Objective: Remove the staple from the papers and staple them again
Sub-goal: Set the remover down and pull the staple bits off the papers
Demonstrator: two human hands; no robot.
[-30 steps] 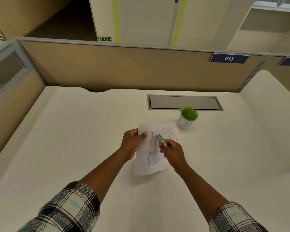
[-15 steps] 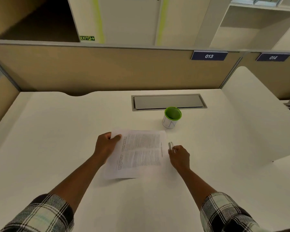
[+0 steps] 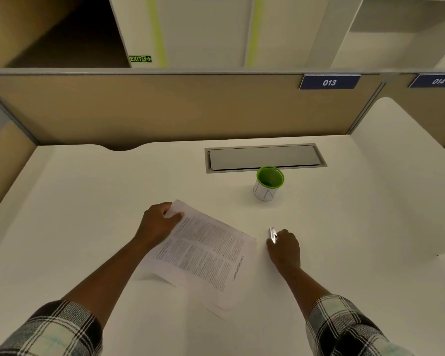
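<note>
The printed papers [image 3: 206, 255] lie tilted on the white desk [image 3: 88, 201], a little raised at the near edge. My left hand [image 3: 157, 227] pinches their far left corner between thumb and fingers. To the right of the sheets, my right hand [image 3: 284, 249] rests on the desk with its fingers closed around a small silver stapler [image 3: 272, 235], whose tip sticks out past the fingers. The staple itself is too small to make out.
A white cup with a green inside [image 3: 269, 183] stands behind the papers. Behind it a grey cable hatch [image 3: 265, 158] is set into the desk. Tan partitions [image 3: 165, 106] wall in the back and left; a white side panel [image 3: 406, 176] rises on the right.
My right hand with the stapler moved off the papers and down to the desk on their right. My left hand turned the papers flatter, keeping hold of the corner.
</note>
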